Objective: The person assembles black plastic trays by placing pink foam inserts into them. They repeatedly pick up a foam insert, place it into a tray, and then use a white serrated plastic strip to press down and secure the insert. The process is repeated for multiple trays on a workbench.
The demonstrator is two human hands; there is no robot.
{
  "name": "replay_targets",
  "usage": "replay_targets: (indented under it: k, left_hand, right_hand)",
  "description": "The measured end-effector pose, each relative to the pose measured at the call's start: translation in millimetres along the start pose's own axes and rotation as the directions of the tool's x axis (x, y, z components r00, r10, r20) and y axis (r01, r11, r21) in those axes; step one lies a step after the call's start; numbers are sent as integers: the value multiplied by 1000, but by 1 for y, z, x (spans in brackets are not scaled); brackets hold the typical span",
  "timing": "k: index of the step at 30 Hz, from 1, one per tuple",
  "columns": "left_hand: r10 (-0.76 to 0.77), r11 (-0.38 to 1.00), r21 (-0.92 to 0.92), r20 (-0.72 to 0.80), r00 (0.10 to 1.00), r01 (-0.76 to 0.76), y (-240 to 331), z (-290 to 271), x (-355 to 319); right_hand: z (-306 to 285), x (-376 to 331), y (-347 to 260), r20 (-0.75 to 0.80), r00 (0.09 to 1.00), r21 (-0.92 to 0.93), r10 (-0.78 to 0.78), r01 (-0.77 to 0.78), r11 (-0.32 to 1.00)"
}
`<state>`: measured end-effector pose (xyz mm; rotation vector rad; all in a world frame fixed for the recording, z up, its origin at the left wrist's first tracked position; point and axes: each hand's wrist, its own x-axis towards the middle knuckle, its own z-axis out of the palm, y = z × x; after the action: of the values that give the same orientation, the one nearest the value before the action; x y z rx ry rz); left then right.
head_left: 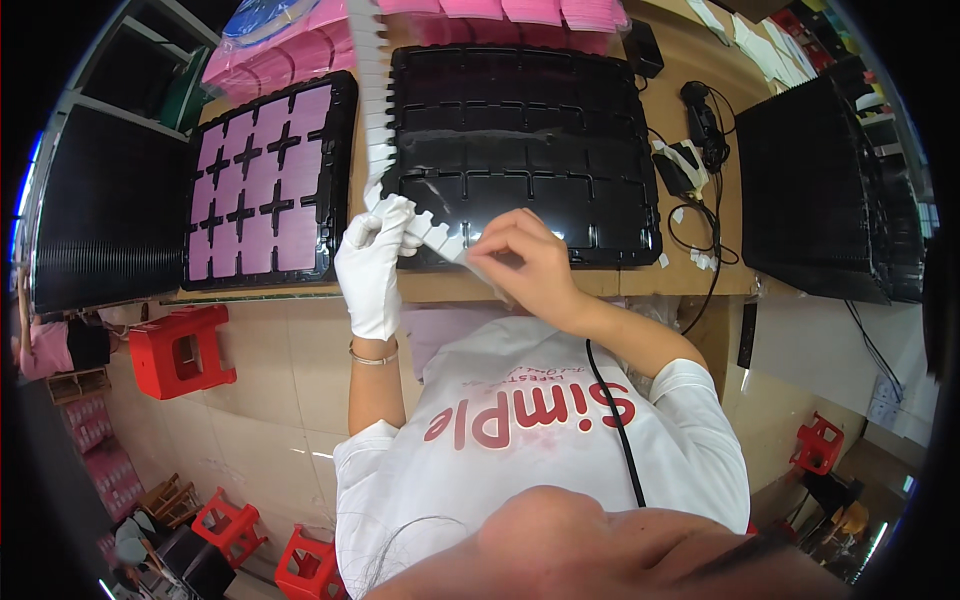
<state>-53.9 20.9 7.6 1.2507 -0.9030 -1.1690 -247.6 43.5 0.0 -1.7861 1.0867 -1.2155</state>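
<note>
Right hand [525,255] pinches white strip [440,238] end; gloved left hand [372,265] grips beside.

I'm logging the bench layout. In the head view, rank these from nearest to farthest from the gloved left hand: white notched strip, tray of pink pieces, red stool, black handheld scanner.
1. white notched strip: held in the left hand.
2. tray of pink pieces: up-left.
3. red stool: lower left, on the floor.
4. black handheld scanner: far right on the bench.
</note>
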Motion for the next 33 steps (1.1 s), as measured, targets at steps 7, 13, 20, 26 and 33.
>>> replay_targets:
  k: [7, 13, 20, 26, 33]
  left_hand:
    - [-31, 999, 30, -103, 994, 34, -6, -26, 11]
    - [-125, 986, 118, 35, 992, 120, -1, -7, 15]
    - [-162, 974, 169, 50, 985, 152, -5, -15, 18]
    - [-184, 967, 189, 55, 981, 170, 0, -10, 17]
    - [-149, 974, 177, 34, 988, 141, -4, -8, 19]
  right_hand:
    - [-29, 118, 17, 307, 935, 4, -176, 184, 983]
    - [-18, 270, 128, 283, 956, -358, 71, 37, 933]
    - [4, 291, 155, 236, 971, -643, 35, 129, 755]
    - [2, 287, 152, 215, 977, -667, 13, 137, 733]
    - [-18, 257, 129, 302, 944, -154, 137, -93, 984]
